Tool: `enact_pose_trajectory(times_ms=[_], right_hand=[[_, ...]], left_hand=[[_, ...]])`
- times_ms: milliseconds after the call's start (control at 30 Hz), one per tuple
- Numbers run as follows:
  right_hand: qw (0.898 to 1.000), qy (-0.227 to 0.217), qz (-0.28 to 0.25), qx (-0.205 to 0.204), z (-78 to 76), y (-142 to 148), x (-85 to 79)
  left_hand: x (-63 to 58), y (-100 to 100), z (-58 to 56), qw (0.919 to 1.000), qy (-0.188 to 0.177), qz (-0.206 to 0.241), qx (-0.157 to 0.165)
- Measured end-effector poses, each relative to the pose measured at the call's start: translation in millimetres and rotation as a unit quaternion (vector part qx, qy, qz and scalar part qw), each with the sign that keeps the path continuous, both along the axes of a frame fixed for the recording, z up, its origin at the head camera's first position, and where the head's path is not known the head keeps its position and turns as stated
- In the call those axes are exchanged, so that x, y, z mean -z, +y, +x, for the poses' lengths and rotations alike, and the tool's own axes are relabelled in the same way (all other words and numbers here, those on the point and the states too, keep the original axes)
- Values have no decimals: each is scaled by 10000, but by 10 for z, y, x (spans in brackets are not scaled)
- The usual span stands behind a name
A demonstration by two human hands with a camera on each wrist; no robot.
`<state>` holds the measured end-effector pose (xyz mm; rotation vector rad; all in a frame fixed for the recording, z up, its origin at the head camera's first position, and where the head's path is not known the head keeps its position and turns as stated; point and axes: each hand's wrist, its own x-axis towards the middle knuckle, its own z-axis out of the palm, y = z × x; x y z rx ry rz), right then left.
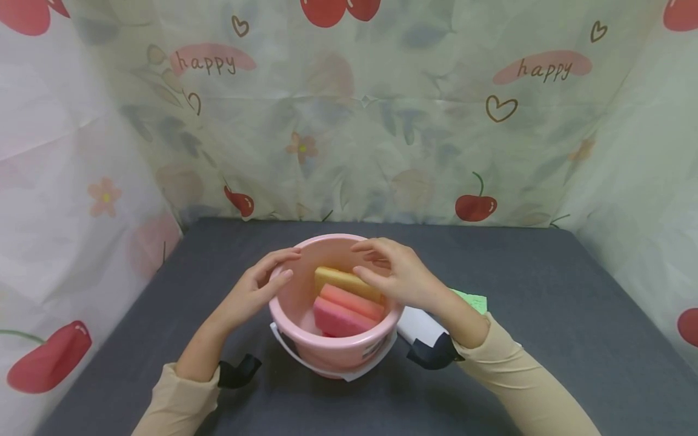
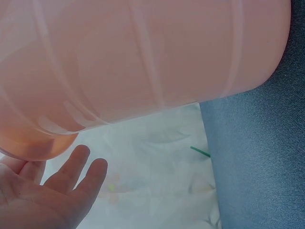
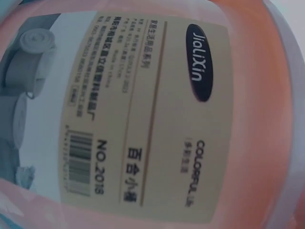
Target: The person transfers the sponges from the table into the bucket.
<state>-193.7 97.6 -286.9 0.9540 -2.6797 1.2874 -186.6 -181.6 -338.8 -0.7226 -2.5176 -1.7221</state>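
Observation:
A pink bucket (image 1: 330, 341) with a white handle (image 1: 349, 375) stands upright on the table. Inside it lean a yellow sponge-like block (image 1: 343, 281), a coral one (image 1: 354, 301) and a deep pink one (image 1: 340, 319). My left hand (image 1: 255, 290) is at the bucket's left rim, fingers loosely extended; in the left wrist view the hand (image 2: 52, 195) has its fingertips right by the rim. Over the right rim hovers my right hand (image 1: 400, 272), its fingers loosely bent above the opening. The bucket's printed label (image 3: 143, 114) fills the right wrist view.
Beyond my right wrist lies a light green piece (image 1: 473, 301), partly hidden by the forearm. A white object (image 1: 421, 327) sits beside the bucket's right side. A dark grey cloth covers the table (image 1: 523, 266), and a printed curtain (image 1: 365, 151) hangs behind and at both sides.

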Motion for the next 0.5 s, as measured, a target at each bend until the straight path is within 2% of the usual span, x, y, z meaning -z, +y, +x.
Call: enact_pose_trajectory(times_ms=[167, 500], right_hand=[[9995, 125, -275, -100, -8, 54, 24], [9983, 407, -418, -83, -11, 231, 25]], left_hand=[[4, -4, -2, 10000, 6, -72, -33], [6, -1, 2, 10000, 41, -9, 30]])
